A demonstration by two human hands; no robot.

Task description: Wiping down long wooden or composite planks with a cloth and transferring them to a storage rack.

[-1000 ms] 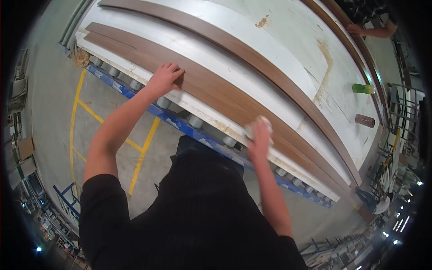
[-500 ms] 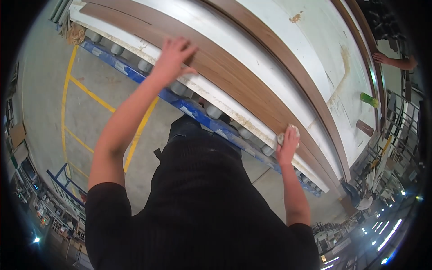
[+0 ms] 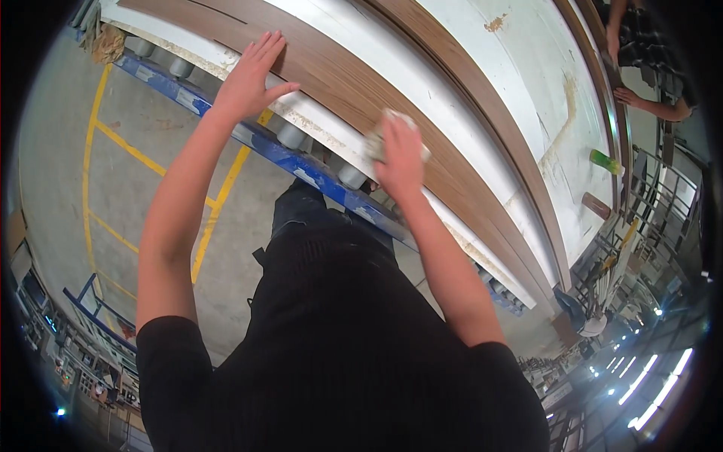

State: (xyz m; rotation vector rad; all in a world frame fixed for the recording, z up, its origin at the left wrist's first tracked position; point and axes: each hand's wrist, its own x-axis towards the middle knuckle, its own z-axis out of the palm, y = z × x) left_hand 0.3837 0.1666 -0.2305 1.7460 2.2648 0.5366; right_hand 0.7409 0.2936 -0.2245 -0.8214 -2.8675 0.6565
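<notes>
A long brown wood-grain board (image 3: 343, 79) lies along the near edge of a white work surface (image 3: 467, 154). On its near edge, toward the left, rests my left hand (image 3: 252, 79), fingers stretched out and thumb apart, holding nothing. My right hand (image 3: 401, 154) presses a crumpled whitish cloth (image 3: 374, 139) against the board around its middle. The fingers lie over the cloth and hide part of it. Beyond a white strip, a second brown board (image 3: 482, 113) runs roughly alongside.
Under the surface runs a blue roller frame (image 3: 301, 175) with grey rollers (image 3: 292, 135). Far right, a co-worker's hand (image 3: 629, 96) touches another brown board. A green bottle-like object (image 3: 602, 160) and a small brown piece (image 3: 596, 205) lie nearby. Yellow lines (image 3: 143, 160) mark the floor.
My right hand has slid the cloth leftward along the board. My left hand has moved a little left and flattened onto the board. More of the co-worker shows at far right.
</notes>
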